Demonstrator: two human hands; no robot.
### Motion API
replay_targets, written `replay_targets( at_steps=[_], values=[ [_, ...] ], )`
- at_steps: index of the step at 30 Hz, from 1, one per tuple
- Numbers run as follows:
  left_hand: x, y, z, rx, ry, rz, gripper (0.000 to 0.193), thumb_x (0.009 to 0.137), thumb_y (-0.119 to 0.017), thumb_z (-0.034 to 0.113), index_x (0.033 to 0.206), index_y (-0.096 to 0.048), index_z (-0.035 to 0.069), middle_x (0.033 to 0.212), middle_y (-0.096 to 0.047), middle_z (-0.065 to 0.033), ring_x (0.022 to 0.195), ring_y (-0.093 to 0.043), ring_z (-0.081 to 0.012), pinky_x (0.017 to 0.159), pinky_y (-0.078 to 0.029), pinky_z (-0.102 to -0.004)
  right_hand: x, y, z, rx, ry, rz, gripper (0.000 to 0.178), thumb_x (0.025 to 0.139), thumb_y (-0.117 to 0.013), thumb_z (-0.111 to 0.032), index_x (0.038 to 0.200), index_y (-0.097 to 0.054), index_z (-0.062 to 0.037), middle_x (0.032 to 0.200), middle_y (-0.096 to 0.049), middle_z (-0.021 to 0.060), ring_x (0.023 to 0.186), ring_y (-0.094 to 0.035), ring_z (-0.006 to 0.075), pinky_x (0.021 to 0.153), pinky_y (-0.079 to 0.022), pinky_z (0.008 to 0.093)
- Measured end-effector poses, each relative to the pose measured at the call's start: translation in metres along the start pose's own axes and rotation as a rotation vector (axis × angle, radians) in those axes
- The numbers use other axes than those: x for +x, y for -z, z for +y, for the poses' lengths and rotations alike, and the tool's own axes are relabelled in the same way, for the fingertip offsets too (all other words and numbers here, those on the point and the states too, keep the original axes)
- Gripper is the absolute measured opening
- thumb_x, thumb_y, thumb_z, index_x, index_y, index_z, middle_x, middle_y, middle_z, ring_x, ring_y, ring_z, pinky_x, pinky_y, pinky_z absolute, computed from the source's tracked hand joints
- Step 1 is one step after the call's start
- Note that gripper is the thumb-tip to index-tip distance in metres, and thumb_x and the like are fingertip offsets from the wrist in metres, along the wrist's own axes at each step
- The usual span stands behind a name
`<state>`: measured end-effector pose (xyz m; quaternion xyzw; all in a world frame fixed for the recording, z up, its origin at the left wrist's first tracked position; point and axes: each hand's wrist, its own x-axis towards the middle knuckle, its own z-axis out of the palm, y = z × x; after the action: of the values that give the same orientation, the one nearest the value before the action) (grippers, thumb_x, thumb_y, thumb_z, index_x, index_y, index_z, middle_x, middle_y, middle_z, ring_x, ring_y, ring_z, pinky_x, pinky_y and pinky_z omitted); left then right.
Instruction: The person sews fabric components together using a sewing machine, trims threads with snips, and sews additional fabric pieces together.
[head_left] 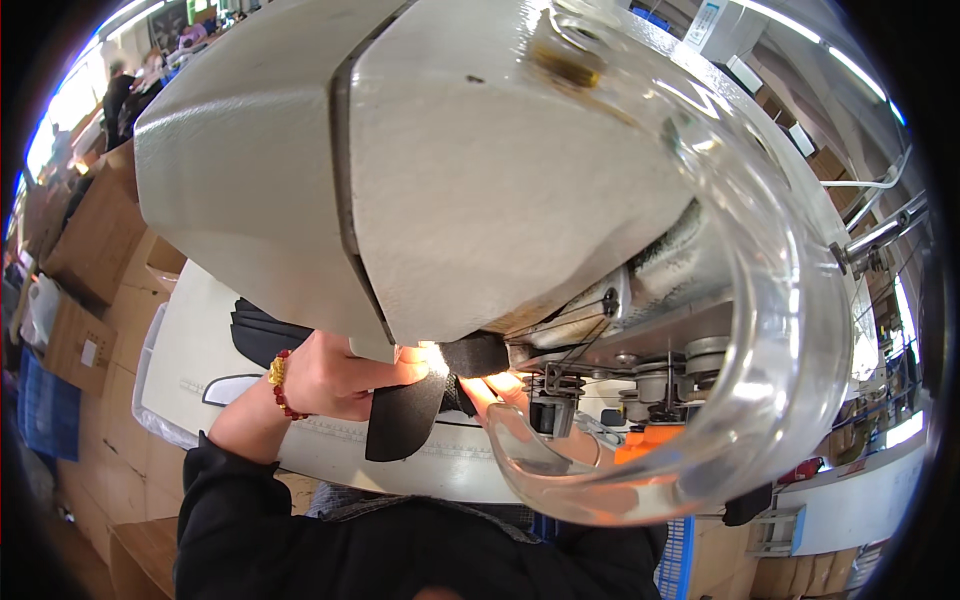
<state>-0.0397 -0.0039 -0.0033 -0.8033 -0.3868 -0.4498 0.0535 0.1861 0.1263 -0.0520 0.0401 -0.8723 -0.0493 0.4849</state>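
Note:
A black curved piece of material [405,415] lies under the head of a white sewing machine [520,180], in the bright spot of its lamp. My left hand [340,378], with a red and gold beaded bracelet at the wrist, grips this piece from the left, fingers closed at its upper edge. From the right, my right hand [492,388] reaches in with its fingertips pressed on the material by the lit spot. A transparent curved tube [800,330] covers much of that hand and forearm. The machine head hides the needle area.
Several black pieces [262,335] are stacked left of my left hand, near a white dark-edged piece [230,388]. A pale worktable [330,455] carries ruler marks. Thread tensioners [655,385] and an orange part [648,442] sit at the right. Cardboard boxes [100,225] stand far left.

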Motion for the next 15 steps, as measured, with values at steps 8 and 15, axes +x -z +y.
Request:
replay_targets(
  at_steps=[8,15],
  values=[
    [0.0,-0.001,0.004,0.012,-0.037,0.057,0.017,0.07,-0.075,0.0,0.086,-0.07,0.0,0.09,-0.067,-0.011,0.079,-0.066,-0.0289,0.069,-0.052,-0.037,-0.017,-0.008,-0.005,-0.081,-0.005,-0.257,0.032,0.087,-0.061,-0.008,0.116,-0.062,0.0044,0.122,-0.059,0.0208,0.108,-0.06,0.0304,0.093,-0.046,0.041],
    [-0.008,-0.011,-0.013,0.056,-0.097,0.13,0.02,0.068,-0.077,0.004,0.087,-0.071,0.0,0.09,-0.067,-0.0104,0.079,-0.066,-0.0282,0.068,-0.052,-0.038,-0.069,-0.038,-0.002,-0.022,-0.15,-0.217,0.039,0.095,-0.052,-0.007,0.133,-0.055,0.0047,0.141,-0.051,0.0225,0.126,-0.053,0.0305,0.107,-0.039,0.0415]
  ],
)
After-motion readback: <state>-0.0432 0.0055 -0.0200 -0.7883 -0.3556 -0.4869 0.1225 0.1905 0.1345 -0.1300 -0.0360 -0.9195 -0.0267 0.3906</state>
